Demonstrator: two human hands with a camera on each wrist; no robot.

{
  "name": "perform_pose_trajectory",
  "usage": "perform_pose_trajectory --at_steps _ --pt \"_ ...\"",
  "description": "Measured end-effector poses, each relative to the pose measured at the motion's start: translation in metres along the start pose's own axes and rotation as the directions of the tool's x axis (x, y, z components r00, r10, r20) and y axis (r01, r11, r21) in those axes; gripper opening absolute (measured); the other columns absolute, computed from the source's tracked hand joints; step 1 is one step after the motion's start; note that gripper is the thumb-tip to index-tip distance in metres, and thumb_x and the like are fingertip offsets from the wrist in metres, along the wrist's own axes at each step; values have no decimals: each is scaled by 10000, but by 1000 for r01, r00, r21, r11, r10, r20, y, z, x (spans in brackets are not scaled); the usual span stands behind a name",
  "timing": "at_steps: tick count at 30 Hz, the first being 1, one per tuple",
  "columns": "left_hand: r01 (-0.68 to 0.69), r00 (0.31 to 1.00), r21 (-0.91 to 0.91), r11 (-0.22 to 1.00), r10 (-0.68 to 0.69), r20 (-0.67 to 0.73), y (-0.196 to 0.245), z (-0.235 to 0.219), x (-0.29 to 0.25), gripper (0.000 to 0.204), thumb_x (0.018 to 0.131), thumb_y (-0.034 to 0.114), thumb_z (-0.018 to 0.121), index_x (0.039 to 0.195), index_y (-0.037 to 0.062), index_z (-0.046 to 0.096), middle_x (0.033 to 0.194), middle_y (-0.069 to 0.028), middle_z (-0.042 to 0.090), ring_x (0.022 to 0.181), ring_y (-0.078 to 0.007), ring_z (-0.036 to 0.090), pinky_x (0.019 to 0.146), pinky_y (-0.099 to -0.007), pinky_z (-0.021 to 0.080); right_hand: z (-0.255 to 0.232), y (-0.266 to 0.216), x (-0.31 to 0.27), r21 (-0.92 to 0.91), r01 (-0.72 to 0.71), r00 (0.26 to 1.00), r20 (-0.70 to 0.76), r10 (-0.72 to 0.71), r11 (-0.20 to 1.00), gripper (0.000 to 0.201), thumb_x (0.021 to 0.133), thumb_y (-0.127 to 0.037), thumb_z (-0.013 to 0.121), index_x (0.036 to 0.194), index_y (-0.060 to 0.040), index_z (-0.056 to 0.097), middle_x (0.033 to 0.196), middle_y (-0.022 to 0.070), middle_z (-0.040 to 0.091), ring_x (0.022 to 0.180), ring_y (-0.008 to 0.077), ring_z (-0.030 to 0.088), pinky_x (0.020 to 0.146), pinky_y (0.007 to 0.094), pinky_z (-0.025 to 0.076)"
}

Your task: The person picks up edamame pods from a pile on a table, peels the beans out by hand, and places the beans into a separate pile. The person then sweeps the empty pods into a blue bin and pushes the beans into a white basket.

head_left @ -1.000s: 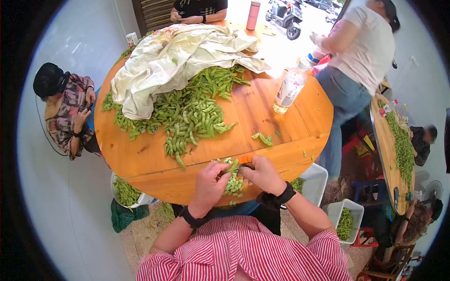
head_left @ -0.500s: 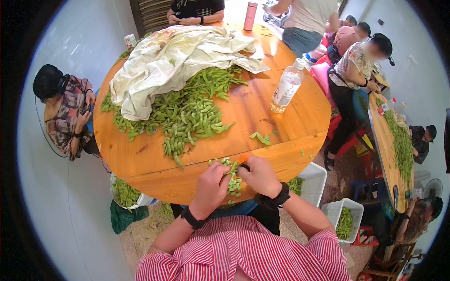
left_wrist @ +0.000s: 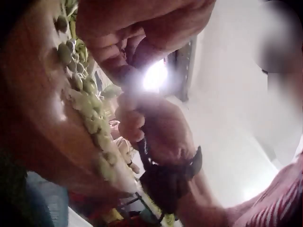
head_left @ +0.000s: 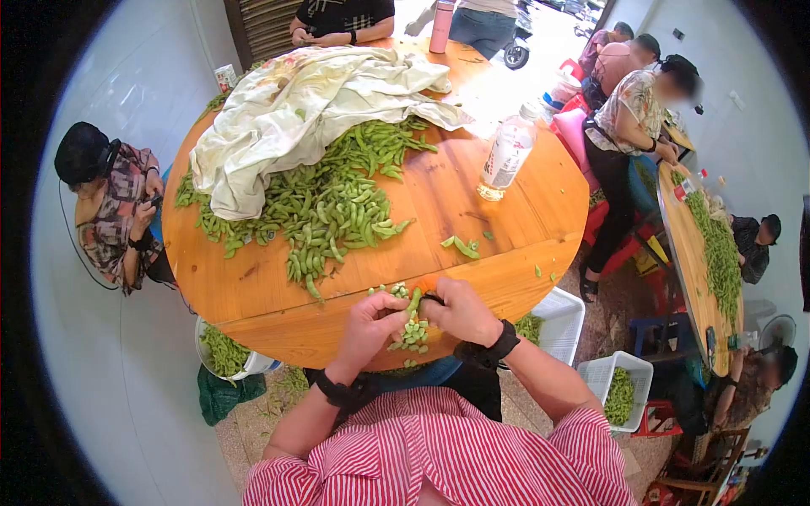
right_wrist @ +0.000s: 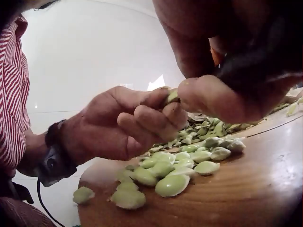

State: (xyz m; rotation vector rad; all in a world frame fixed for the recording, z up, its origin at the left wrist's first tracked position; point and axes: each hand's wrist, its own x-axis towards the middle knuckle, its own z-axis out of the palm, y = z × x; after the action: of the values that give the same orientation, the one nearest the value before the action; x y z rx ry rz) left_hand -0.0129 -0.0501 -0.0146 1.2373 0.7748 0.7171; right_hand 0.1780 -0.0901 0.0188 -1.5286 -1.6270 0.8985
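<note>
A green soybean pod (head_left: 414, 300) is pinched between the thumb and fingers of my left hand (head_left: 369, 327), over the near edge of the round wooden table. My right hand (head_left: 464, 312), close beside it, grips a small orange and black tool (head_left: 429, 282), mostly hidden by the fingers. In the right wrist view, the left fingertips hold the pod (right_wrist: 172, 96) right at the right thumb. Shelled green beans (right_wrist: 173, 184) lie on the wood below both hands; in the left wrist view these beans (left_wrist: 90, 111) line the table beside them.
Ahead lies a heap of pods (head_left: 337, 211), partly under a stained white cloth (head_left: 295, 118). A bottle (head_left: 508, 156) and a pink flask (head_left: 440, 27) stand on the table (head_left: 506, 257). Pod-filled baskets (head_left: 620, 396) sit below on the right. People sit around, some at another table (head_left: 688, 270).
The pod between my hands now shows more fully and stands more upright. A person walking on the right has passed leftward behind the table. The head view has shifted slightly.
</note>
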Motion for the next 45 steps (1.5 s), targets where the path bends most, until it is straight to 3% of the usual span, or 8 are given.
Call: perform_pose_trajectory --at_steps 6,9,11,14,20,32,37,45 --pt "286 956 -417 863 -228 184 -1 -5 6 124 912 71 604 1005 -11 617 844 -32 626 630 -95 579 576 -222 490 2 3 -1 298 -175 984 81 158 938 174 834 -131 572 854 39 608 671 179 611 577 227 622 541 346 474" --pt "25 999 -1 1000 -25 -33 18 13 1 107 927 95 594 976 2 612 848 -37 631 665 -115 590 585 -235 483 4 12 1 263 -206 978 88 189 943 174 841 -132 572 854 38 606 664 166 613 569 209 622 537 346 478" --pt "-373 890 691 619 449 78 20 13 0 99 938 106 581 962 13 604 842 -45 623 702 -125 596 590 -251 471 6 16 2 175 -199 979 84 186 964 174 841 -131 571 854 39 604 659 172 610 567 220 621 540 356 480" --pt "-474 794 737 481 596 122 12 12 6 103 945 110 568 947 10 592 776 -38 603 659 -115 587 560 -259 451 8 14 3 152 -144 990 22 142 978 181 838 -135 568 848 43 601 635 174 598 564 226 621 546 369 483" --pt "179 983 -116 977 -183 -31 14 8 13 207 997 185 458 900 30 557 627 -47 542 472 -120 501 441 -258 389 5 12 8 160 -85 996 40 79 984 192 844 -140 573 845 51 587 615 175 586 563 235 623 550 378 485" --pt "-88 956 468 879 206 -208 -4 8 28 216 915 186 587 881 -27 583 640 -168 571 589 -278 596 567 -398 450 3 38 26 -237 -49 996 65 66 970 215 941 -204 549 950 -9 638 657 5 578 534 71 544 499 229 458" --pt "-115 937 542 832 271 -218 -6 3 28 199 891 177 613 929 -19 610 673 -183 605 614 -279 610 577 -372 461 -10 12 17 696 -328 942 193 275 639 253 910 -119 506 1095 6 626 718 21 582 570 102 535 519 230 451" --pt "-29 972 126 992 57 -227 1 5 27 139 927 131 592 1003 15 608 691 26 570 533 -31 481 464 -194 376 -10 21 10 800 -351 935 277 220 486 221 919 -146 520 1082 -26 608 761 7 593 595 83 550 529 208 457"
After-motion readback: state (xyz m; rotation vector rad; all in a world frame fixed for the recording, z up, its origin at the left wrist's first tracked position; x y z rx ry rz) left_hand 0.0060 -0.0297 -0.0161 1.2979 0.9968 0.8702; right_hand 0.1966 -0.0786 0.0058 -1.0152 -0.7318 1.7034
